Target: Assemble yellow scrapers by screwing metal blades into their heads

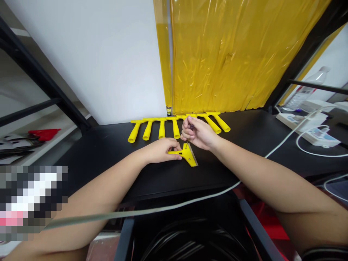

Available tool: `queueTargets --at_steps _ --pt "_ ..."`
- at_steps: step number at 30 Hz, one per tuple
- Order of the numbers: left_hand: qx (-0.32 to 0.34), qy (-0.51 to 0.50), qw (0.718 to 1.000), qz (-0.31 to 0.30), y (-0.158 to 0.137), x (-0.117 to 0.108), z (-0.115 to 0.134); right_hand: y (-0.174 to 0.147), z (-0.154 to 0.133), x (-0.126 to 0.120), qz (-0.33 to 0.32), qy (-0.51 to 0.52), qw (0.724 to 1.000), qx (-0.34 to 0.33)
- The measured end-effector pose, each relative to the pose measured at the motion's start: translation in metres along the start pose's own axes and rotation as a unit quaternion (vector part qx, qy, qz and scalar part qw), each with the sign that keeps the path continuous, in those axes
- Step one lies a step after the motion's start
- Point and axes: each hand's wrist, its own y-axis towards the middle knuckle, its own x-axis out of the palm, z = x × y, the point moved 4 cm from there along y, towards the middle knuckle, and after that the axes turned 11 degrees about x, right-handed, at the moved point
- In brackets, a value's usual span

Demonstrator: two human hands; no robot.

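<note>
A yellow scraper (188, 153) lies at the middle of the black table, its metal blade edge facing right. My left hand (164, 150) is closed round its handle, fingers and thumb on either side. Above the scraper head, my right hand (197, 132) grips a screwdriver (192, 127). Only a bit of its dark handle and the thin shaft show; the shaft points down at a screw near the upper corner of the scraper head. Behind both hands stretches a row of several yellow scraper handles (162, 129), hollow ends towards me, partly hidden by my right hand.
A white cable (174, 206) crosses in front of the table (108, 141). On the right are power strips (310, 127) and a plastic bottle (307, 88). Yellow sheeting (225, 54) and a white panel (108, 54) stand behind. Black frame posts (40, 69) rise at the sides.
</note>
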Motion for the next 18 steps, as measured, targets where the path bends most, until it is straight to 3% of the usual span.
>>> queueTargets --at_steps 8,12,18 --pt "-0.012 -0.009 1.000 -0.010 0.0002 -0.0001 -0.0001 0.0021 -0.0012 -0.0003 0.035 0.016 0.999 -0.023" --pt "-0.006 -0.008 1.000 -0.007 -0.0001 -0.0006 0.0008 0.0022 0.0001 0.0003 0.020 0.002 1.000 0.007" --pt "-0.011 -0.013 1.000 -0.009 -0.0009 -0.0008 0.0005 0.0006 -0.0019 -0.0020 0.023 -0.001 0.999 -0.023"
